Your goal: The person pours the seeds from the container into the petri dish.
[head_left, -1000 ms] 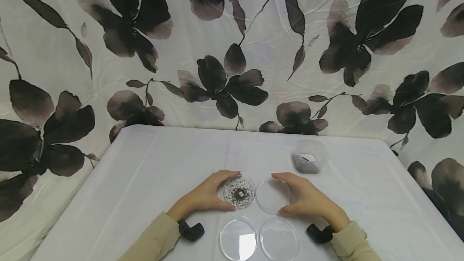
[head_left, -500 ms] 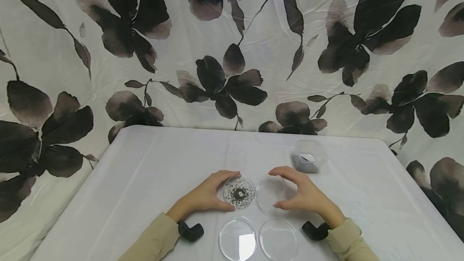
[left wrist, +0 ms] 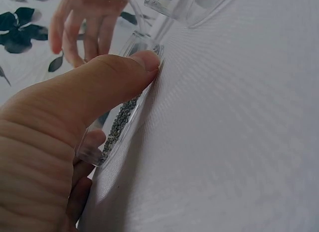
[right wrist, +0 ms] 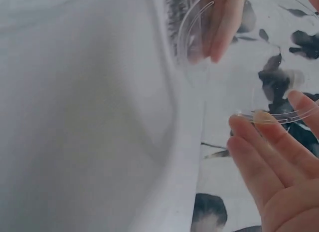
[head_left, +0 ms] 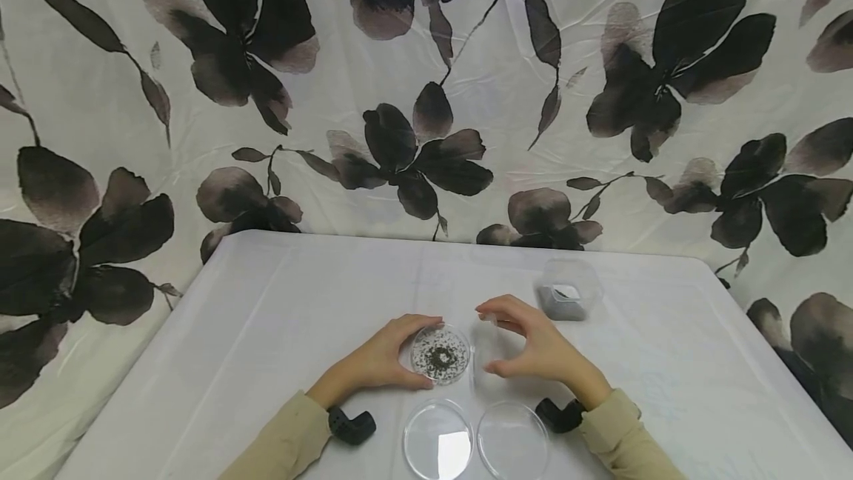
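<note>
In the head view my left hand [head_left: 376,356] grips a round clear petri dish [head_left: 440,354] from its left side. Dark granules lie scattered in this dish, thickest in a ring round its middle. The left wrist view shows the thumb pressed along the rim of the granule dish [left wrist: 122,123]. Just to the right, my right hand [head_left: 543,347] holds a clear round petri dish piece [head_left: 485,350], tipped up steeply beside the granule dish. Its curved rim [right wrist: 289,118] meets the fingertips in the right wrist view. Whether this piece is a lid or a base I cannot tell.
Two more clear petri dish pieces, a left one [head_left: 429,435] and a right one [head_left: 513,441], lie side by side at the front. Behind my right hand stands a clear plastic box [head_left: 566,295] with something grey in it. A white cloth covers the table [head_left: 320,280].
My right hand has moved left and a little farther back, tilting the clear dish piece from lying flat to nearly on edge. The left hand and the granule dish have stayed in place.
</note>
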Tool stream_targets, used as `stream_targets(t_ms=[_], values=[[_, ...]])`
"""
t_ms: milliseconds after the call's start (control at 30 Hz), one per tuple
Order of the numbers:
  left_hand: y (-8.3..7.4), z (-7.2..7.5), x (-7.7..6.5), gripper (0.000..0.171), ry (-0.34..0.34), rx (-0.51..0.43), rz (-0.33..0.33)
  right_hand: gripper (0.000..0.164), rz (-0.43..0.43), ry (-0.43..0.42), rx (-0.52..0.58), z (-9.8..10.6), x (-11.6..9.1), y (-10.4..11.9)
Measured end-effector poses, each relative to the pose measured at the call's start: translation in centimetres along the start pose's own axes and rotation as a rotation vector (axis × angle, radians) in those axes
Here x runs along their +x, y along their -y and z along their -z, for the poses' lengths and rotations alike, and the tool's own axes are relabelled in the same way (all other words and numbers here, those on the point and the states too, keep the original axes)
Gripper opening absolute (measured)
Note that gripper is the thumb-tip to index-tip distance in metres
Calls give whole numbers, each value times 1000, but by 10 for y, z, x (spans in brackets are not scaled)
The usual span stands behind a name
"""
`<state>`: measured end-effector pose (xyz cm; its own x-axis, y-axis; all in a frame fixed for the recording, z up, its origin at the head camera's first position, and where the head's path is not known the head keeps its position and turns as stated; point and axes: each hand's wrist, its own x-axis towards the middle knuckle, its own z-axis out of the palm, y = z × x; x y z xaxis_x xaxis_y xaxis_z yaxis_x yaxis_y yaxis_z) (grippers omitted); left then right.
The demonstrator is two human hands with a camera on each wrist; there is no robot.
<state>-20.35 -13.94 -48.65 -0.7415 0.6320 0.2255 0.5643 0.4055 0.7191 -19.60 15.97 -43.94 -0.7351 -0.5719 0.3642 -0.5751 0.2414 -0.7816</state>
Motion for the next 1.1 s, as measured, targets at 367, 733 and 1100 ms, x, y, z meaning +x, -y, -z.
stream_targets(t_ms=[367, 733, 1100], values=[[1, 1, 0, 100, 18, -8, 12, 75, -118, 123, -2, -22, 28, 14], [1, 0, 1, 113, 22, -90, 28, 75, -118, 194, -169, -43, 47, 19], [5, 0, -1, 115, 22, -56, 41, 71, -116, 241, -381, -61, 53, 30]])
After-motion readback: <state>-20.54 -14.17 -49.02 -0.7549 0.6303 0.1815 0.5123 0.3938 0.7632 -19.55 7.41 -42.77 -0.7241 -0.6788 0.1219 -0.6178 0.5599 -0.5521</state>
